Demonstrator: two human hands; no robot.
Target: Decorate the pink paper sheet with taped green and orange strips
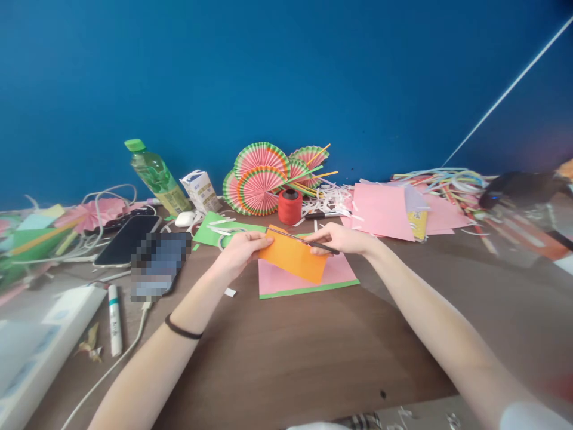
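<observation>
My left hand (244, 252) is closed, its thumb and fingers pinching the left end of an orange sheet of paper (293, 258). My right hand (338, 239) is closed around a thin black-handled knife (326, 246), its long narrow blade lying along the paper's upper edge. Fingers of that hand also touch the paper's right side. The orange sheet is tilted, held just above a pink sheet with a green strip along its front edge (308, 293), which lies on the table. Behind my left hand is a green sheet (210, 232) with white strips on it.
Pleated paper fans (262, 185) stand against the blue wall, behind a red thread spool (290, 207). Pink sheets (382, 209) lie to the right. On the left are a tilted green-capped bottle (159, 179), a small carton (201, 191), phones (128, 240), a marker (115, 319) and a power strip (49, 346).
</observation>
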